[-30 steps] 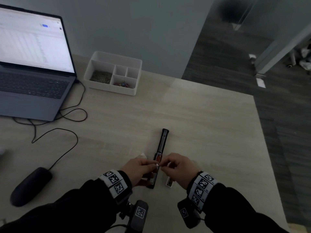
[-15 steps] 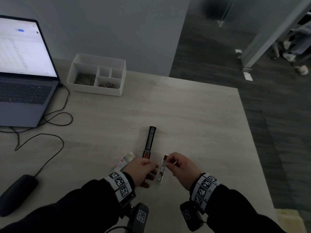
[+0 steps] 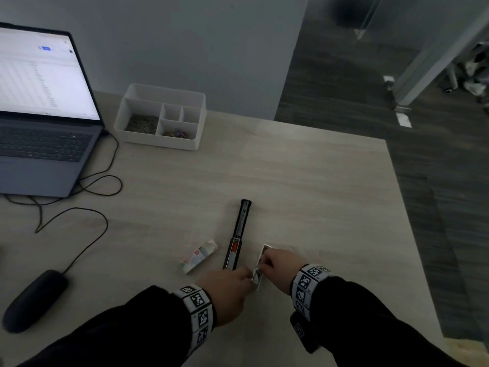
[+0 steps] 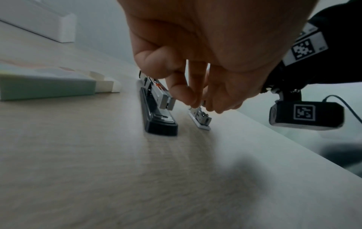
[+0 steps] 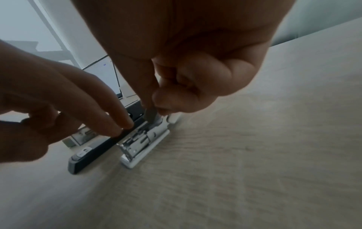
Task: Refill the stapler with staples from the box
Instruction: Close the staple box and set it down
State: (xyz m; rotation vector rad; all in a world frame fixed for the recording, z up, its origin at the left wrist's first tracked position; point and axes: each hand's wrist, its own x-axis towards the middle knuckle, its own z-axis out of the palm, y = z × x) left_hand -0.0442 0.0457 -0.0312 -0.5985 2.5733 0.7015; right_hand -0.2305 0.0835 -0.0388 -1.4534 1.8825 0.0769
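On the worktop (image 3: 304, 181) the stapler (image 3: 238, 234) lies opened flat, the staple tray (image 5: 145, 142) just right of it. Right hand (image 3: 277, 263) pinches a staple strip (image 5: 150, 116) (seemingly, seen only from the right wrist); left hand (image 3: 227, 290) fingers touch the tray's edge, holding nothing.

Laptop (image 3: 39, 123): cut off by the left edge in the head view; screen text too blurred to read.
Organizer tray (image 3: 158, 94) contents: too small to name.
Staple box (image 3: 260, 268): mostly covered by both hands in the head view; staples inside not countable.
Right hand (image 5: 195, 74) grip: a thin grey strip, its upper end hidden between fingertips.
Box sleeve (image 3: 199, 256): print unreadable.
Tabletop (image 4: 117, 178): foreground blurred in both wrist views.
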